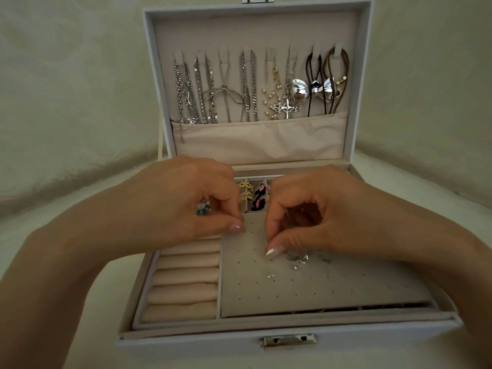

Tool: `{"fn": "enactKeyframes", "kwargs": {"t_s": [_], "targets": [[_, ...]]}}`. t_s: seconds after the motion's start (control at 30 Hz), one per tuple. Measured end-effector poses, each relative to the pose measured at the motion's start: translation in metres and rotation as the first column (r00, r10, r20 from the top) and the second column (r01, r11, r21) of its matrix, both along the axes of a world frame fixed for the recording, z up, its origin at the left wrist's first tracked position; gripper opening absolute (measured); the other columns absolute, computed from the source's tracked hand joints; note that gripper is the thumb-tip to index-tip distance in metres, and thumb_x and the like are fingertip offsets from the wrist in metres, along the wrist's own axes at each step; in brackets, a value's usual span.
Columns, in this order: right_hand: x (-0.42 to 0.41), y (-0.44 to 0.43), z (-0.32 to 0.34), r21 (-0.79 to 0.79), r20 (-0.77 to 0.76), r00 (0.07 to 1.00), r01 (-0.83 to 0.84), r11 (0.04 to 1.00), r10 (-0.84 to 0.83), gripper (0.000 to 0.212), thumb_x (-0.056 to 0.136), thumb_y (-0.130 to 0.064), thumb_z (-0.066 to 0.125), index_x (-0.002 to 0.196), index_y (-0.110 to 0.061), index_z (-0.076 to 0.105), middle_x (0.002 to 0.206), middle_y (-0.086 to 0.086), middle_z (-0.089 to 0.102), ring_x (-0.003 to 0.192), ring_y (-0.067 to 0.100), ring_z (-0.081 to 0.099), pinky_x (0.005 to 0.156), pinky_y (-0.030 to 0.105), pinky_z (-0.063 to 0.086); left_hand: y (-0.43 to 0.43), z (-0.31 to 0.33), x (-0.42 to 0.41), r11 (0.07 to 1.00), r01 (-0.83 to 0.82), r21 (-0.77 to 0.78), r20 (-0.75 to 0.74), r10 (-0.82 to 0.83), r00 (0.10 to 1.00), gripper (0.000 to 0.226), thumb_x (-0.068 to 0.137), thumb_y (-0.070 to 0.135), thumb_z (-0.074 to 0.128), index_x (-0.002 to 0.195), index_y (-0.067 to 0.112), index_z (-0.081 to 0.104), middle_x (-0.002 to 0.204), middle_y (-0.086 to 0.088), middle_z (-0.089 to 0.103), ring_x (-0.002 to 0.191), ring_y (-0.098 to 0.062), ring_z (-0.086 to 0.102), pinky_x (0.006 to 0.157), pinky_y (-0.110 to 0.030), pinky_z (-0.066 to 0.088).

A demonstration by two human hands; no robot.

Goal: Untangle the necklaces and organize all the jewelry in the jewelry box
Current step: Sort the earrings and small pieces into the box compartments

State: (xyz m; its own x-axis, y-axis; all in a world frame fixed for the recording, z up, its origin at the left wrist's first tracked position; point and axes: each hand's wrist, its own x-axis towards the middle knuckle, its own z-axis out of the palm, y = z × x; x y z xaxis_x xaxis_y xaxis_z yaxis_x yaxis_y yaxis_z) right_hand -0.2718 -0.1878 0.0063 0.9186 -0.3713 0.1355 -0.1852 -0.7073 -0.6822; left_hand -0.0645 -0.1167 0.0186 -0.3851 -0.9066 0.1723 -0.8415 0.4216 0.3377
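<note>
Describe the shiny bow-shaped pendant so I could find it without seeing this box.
Start at the jewelry box's raised lid, where necklaces hang in a row above a fabric pocket. Go to the black cord second from the right. On it sits the bow pendant, the only big, smooth, mirror-bright piece among thin chains and a small cross.

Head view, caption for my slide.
Left hand and right hand poised over silver pieces on an open jewelry box's perforated pad; necklaces hang in the lid.

Wrinkled off-white cloth (66,102) covers bkgd & surface below, curving up at rear; dim, soft light.
</note>
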Motion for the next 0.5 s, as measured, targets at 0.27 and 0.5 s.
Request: {"fn": "enactKeyframes", "kwargs": {"t_s": [0.27,0.5], "targets": [[0.001,0.0,-0.003,-0.126,-0.003,1.0,-0.026,0.992,0.026,0.008,0.076,-0.025,0.077,0.077,-0.025,0.069,0.071,-0.015,0.057,0.066,0.006,0.055,0.058,0.012,0.039,0.022,-0.002,0.0,1.0,0.01,-0.028,0.093,-0.007,0.996,0.033,0.074,0.066,0.05,0.09,0.045,0.07,0.087,0.029,0.056,0.07,0.009,0.056,0.054,-0.027,0.052],[0.0,0.0,-0.003,-0.111,-0.004,1.0,-0.005,0.994,0.004,0.008,0.076,-0.025,0.077,0.076,-0.024,0.069,0.071,-0.013,0.058,0.066,0.008,0.055,0.058,0.013,0.04,0.018,-0.006,-0.001,0.994,-0.089,0.069,-0.092,0.095,0.991,0.04,0.066,0.068,0.05,0.084,0.039,0.072,0.077,0.028,0.063,0.069,0.009,0.059,0.062,-0.008,0.043]]}}
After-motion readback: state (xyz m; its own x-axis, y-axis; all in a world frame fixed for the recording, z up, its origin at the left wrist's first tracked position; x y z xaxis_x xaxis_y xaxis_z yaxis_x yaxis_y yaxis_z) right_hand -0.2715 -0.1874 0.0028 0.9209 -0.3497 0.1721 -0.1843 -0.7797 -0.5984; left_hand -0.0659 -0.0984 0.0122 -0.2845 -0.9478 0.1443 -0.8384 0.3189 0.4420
